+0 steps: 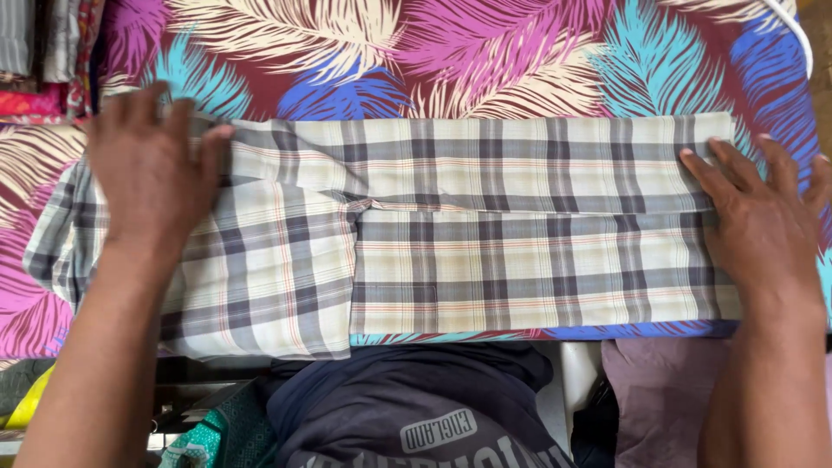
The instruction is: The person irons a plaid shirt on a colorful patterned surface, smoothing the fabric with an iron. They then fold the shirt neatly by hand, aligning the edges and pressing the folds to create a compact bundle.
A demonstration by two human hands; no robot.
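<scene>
Folded plaid shirt (pixel 485 234) lying flat across feather-print surface (pixel 485 52). Left hand (pixel 152 173) open, palm pressing left end; right hand (pixel 763 217) open, flat on right edge. Best to keep edges aligned, smooth outward, press evenly.

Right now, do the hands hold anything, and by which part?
Nothing is gripped: left hand and right hand press flat on opposite ends of the folded plaid shirt.
</scene>
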